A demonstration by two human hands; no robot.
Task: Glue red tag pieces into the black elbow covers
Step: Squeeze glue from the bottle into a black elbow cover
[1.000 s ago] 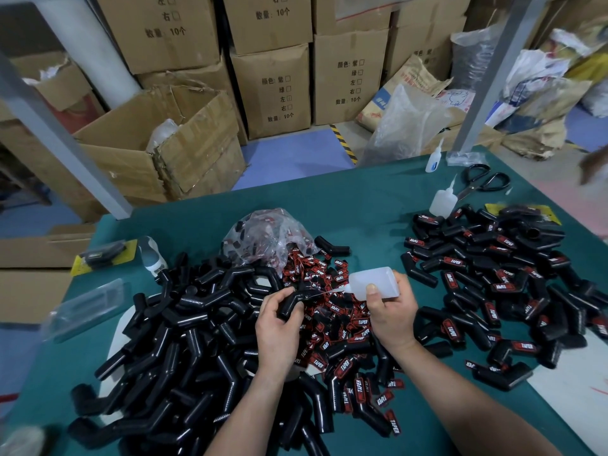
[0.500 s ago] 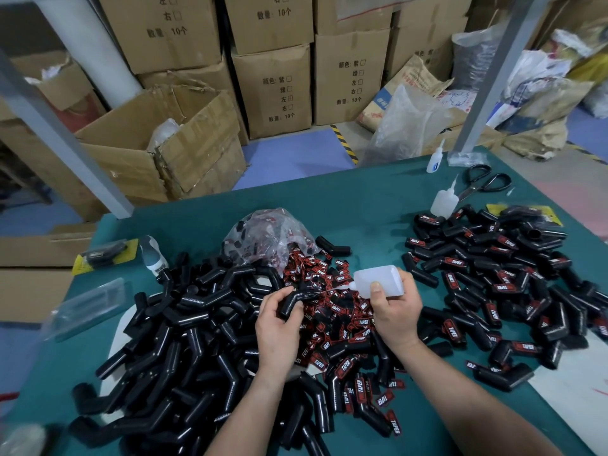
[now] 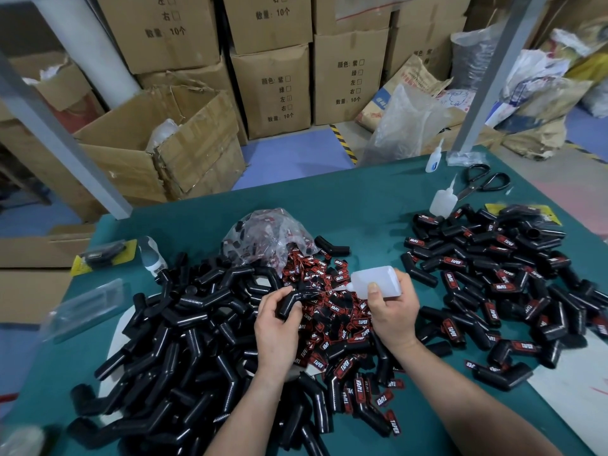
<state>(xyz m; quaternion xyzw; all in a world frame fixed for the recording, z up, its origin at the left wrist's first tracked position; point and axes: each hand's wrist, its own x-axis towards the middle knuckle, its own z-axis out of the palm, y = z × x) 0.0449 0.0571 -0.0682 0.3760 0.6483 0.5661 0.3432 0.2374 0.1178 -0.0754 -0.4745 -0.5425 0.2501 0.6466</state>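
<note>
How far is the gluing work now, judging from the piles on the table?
Done: the tagged covers piled at right. In hand: the left hand holds one black cover while the right hand points the glue bottle at it. Left: the untagged pile and loose red tags, so much remains.

Two hands work here, the left hand (image 3: 275, 327) and the right hand (image 3: 393, 315), among three glue bottles (image 3: 375, 280), one pair of scissors (image 3: 482, 182), one clear bag (image 3: 268, 236), and elbow covers (image 3: 184, 340) and red tags (image 3: 342, 327) too many to count.
</note>
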